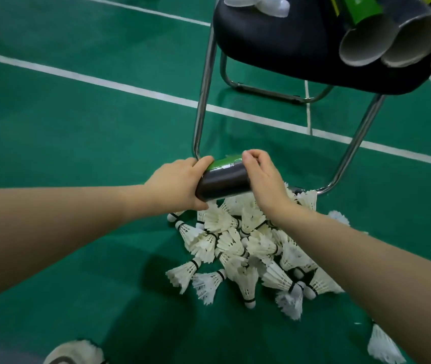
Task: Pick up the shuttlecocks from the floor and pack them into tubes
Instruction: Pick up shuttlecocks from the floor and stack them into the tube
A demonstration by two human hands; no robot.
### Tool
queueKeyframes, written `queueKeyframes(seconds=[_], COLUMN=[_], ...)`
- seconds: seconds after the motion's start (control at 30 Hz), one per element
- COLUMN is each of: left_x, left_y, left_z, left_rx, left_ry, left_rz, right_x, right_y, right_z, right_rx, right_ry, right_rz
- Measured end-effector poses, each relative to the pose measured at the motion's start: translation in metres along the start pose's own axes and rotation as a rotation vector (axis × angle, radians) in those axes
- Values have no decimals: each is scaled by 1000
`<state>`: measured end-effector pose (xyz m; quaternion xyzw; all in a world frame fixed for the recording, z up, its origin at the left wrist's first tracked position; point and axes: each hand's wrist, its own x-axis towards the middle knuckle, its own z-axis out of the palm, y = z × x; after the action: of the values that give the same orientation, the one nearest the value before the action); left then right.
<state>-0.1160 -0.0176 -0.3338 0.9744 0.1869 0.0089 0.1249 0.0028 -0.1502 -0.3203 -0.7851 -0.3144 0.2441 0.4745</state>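
Observation:
A pile of several white feather shuttlecocks [251, 248] lies on the green court floor under my arms. Above it I hold a black and green tube [222, 181], tilted, with its near end toward me. My left hand [180, 183] grips the tube from the left side, thumb over the top. My right hand [261, 177] is curled over the tube's right side and far end. Whether anything is inside the tube is hidden.
A dark padded chair [288, 40] on chrome legs [204, 88] stands just beyond the pile, carrying several open tubes [390, 40] and white caps [261, 2]. Stray shuttlecocks lie at the lower right [384, 348] and lower left [77, 352]. White court lines [77, 77] cross the floor.

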Motion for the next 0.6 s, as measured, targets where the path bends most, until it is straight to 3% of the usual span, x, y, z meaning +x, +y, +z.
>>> queueKeyframes(seconds=[0.13, 0.2, 0.3, 0.37, 0.5, 0.6], left_x=[-1, 0, -4, -9, -15, -13], left_y=[-12, -19, -31, -42, -59, -61], left_z=[7, 9, 16, 20, 22, 23], left_rx=[0, -7, 71, 129, 56, -14], left_ry=[-42, -55, -125, -148, -156, -149], left_rz=[-38, -76, -102, -115, -195, -245], right_x=[21, 27, 31, 34, 41, 39], right_y=[24, 37, 55, 61, 79, 95], right_z=[15, 22, 36, 47, 66, 68], right_rx=[-41, -187, -471, -448, -587, -872], right_ry=[11, 1, -129, -178, -253, -458], right_rz=[50, 97, 12, -13, -26, -143])
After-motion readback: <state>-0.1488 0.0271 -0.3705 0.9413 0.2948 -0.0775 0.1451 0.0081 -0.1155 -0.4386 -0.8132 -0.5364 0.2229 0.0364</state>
